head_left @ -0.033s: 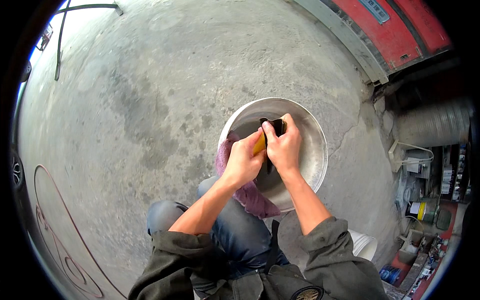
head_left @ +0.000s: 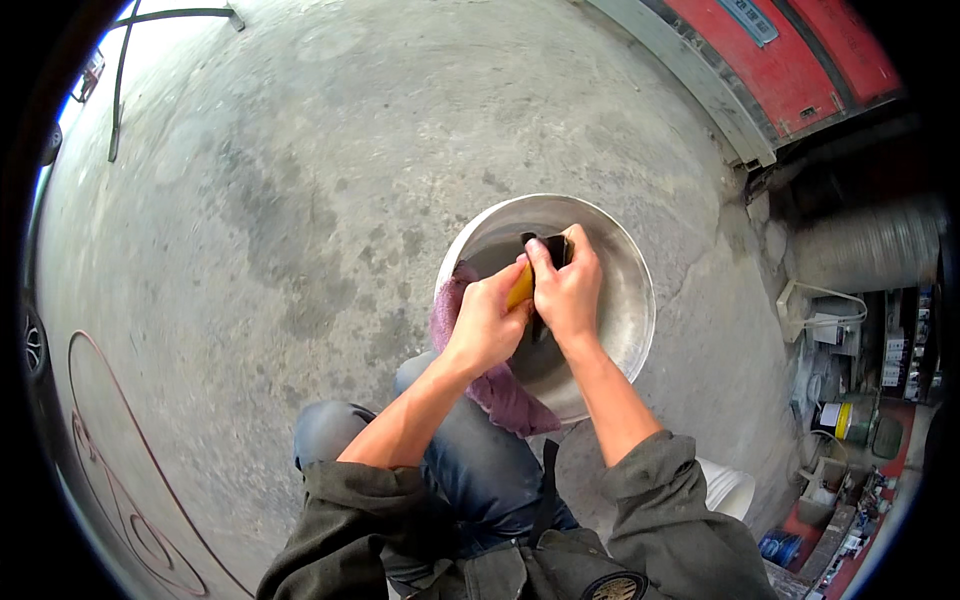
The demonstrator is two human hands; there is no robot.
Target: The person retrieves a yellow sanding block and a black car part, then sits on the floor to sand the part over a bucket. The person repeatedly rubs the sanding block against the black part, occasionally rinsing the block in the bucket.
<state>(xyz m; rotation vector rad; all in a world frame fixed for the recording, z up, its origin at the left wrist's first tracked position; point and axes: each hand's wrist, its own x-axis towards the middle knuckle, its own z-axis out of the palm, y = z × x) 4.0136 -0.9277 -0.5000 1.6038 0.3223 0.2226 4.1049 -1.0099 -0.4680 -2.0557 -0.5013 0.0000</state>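
Note:
My two hands meet above a round metal basin [head_left: 622, 330] with a pale rim. My left hand [head_left: 488, 318] is closed, pinching a small yellow object [head_left: 520, 287] whose kind I cannot make out. Beside it, the closed right hand [head_left: 568, 292] grips a thin black piece [head_left: 558, 252], its thumb lying along the top. The yellow object presses against or lies very near the black piece; the fingers hide the contact. A purple towel [head_left: 500, 395] hangs over the basin's left and near rim, under my left wrist.
My bent knees [head_left: 440, 430] are close to the basin's near left side. A white bucket [head_left: 728, 490] lies by my right sleeve. Cluttered shelves [head_left: 850, 430] and a red cabinet [head_left: 770, 75] line the right. A thin hose [head_left: 110, 385] loops across the concrete floor at left.
The black piece has tilted slightly between my hands. Otherwise both hands, the basin and the towel keep their places.

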